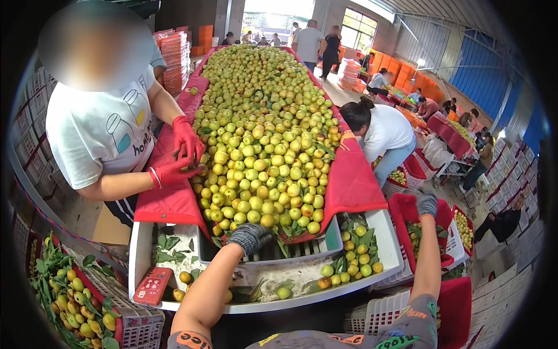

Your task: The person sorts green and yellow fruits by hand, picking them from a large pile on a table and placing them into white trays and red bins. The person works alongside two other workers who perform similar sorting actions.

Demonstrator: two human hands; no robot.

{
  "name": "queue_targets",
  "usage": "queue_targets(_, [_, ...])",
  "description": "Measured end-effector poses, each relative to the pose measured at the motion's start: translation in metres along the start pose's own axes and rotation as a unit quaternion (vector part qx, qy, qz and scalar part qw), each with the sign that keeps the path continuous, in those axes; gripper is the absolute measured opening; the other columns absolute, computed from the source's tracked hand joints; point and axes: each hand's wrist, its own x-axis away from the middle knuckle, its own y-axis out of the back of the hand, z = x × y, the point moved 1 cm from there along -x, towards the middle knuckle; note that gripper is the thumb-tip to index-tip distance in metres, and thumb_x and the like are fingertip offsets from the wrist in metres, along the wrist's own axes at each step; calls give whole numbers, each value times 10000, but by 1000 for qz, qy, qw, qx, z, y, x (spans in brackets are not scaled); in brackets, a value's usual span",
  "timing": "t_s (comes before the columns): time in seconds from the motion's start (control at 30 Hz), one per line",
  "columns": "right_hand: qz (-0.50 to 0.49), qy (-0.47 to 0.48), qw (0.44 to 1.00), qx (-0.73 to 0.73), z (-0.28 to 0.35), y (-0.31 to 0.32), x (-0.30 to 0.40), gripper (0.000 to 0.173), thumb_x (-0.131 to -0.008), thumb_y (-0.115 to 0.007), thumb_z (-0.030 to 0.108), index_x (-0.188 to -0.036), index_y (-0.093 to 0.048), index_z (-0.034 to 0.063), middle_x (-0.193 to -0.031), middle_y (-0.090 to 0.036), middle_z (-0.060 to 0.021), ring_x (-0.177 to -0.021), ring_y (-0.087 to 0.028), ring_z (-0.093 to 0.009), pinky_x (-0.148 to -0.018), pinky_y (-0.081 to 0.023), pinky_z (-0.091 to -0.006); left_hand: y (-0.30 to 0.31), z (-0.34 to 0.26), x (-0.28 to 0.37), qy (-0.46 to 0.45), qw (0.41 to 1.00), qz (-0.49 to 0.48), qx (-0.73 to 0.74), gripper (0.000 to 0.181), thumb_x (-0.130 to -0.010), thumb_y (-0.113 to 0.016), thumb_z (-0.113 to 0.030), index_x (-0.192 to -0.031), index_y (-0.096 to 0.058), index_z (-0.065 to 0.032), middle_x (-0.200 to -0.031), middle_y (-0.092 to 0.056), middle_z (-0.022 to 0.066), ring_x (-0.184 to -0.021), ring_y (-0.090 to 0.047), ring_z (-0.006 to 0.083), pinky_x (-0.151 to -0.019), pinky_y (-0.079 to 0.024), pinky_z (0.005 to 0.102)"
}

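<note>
A heap of round yellow-green fruit (266, 161), like jujubes, covers a long sorting table lined with red quilted cloth (353, 174). My left hand (247, 239), in a grey knitted glove, is at the near edge of the heap, above a grey tray with a slatted bottom (301, 251). Its fingertips are partly hidden, so its grip is unclear. Out to the right, my right hand (426, 203), also gloved, is raised over a red-lined crate (401, 209) holding some fruit and leaves. Blur hides whether it holds anything.
A white trough (261, 279) at the table's end holds loose fruit, leaves and a red phone-like case (152, 285). A person in red gloves (187, 139) stands at the left; another bends at the right (383, 131). A fruit-filled crate (139, 327) stands lower left.
</note>
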Motion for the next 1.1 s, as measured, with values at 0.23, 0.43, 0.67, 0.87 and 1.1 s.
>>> queue_targets(0.23, [40, 322, 876, -357, 233, -97, -36, 263, -799, -585, 70, -1053, -645, 39, -1006, -647, -176, -938, -620, -331, -846, -484, -397, -3, 6, -2, -22, 1000, -14, 4, 332, -879, -534, -389, -992, -668, -107, -859, -658, 174, -822, -620, 369, -755, -485, 468])
queue_targets(0.43, [15, 268, 952, -151, 280, -230, -147, 464, -804, -528, 70, -1267, -505, 42, -1295, -509, -200, -1244, -452, -336, -1073, -344, -378, 3, -10, -17, -37, 999, 5, 38, 329, -897, -486, -390, -1000, -665, -134, -887, -656, 169, -827, -631, 354, -764, -492, 473])
queue_targets(0.67, [182, 179, 965, -59, 351, -207, -121, 457, -816, -563, 198, -1267, -532, 137, -1304, -513, -200, -1177, -521, -354, -992, -418, -421, 1, -1, 3, -16, 997, -28, 64, 299, -905, -501, -362, -927, -631, -93, -815, -633, 173, -757, -612, 364, -685, -476, 482])
queue_targets(0.87, [180, 174, 968, -2, 349, -202, -131, 498, -733, -694, 307, -1172, -581, 100, -1200, -563, -217, -1162, -506, -381, -976, -436, -421, -4, -2, -3, -18, 997, -21, 65, 292, -909, -495, -360, -931, -634, -105, -806, -634, 180, -758, -616, 367, -687, -476, 489])
queue_targets(1.1, [-46, 326, 882, -337, 294, -163, -85, 326, -741, -679, 96, -1050, -587, 50, -1025, -581, -168, -1000, -548, -345, -910, -437, -405, 4, -6, -4, -4, 998, 10, 61, 260, -881, -527, -334, -942, -643, -110, -877, -652, 153, -830, -629, 350, -738, -497, 467])
